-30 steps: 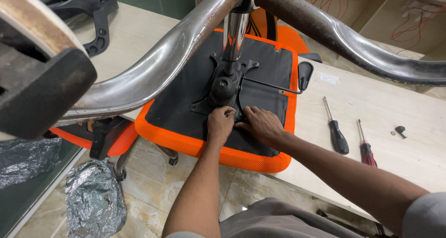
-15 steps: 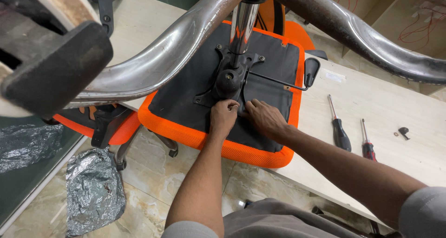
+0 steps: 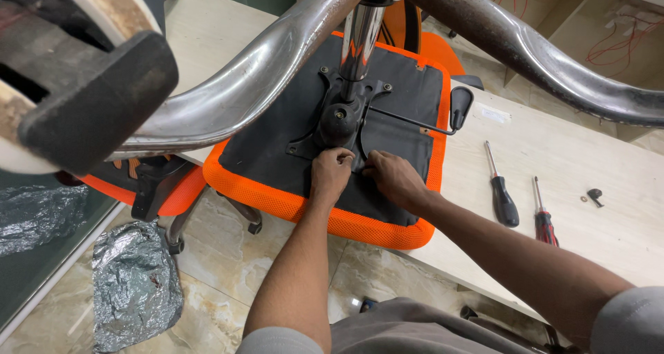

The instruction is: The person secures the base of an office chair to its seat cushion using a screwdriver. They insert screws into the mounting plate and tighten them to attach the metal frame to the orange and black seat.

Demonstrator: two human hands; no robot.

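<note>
An upturned office chair seat [image 3: 277, 195] with an orange mesh rim and black underside lies on a pale wooden table [image 3: 595, 167]. Its black metal mechanism plate [image 3: 339, 119] carries the chrome column and chrome base legs [image 3: 235, 91], which rise toward the camera. My left hand [image 3: 330, 175] rests with curled fingers at the near edge of the plate. My right hand [image 3: 391, 178] lies beside it, fingertips pinching at the same spot. Whatever small part sits between the fingers is hidden.
Two screwdrivers lie on the table to the right, one black-handled [image 3: 503, 198], one red-and-black [image 3: 543, 222], with a small black part [image 3: 593, 196] beyond. A caster wheel [image 3: 83, 98] looms at upper left. Crumpled foil [image 3: 135, 285] lies on the tiled floor.
The view has shifted slightly. Both hands stay at the near edge of the mechanism plate, with only small finger movement.
</note>
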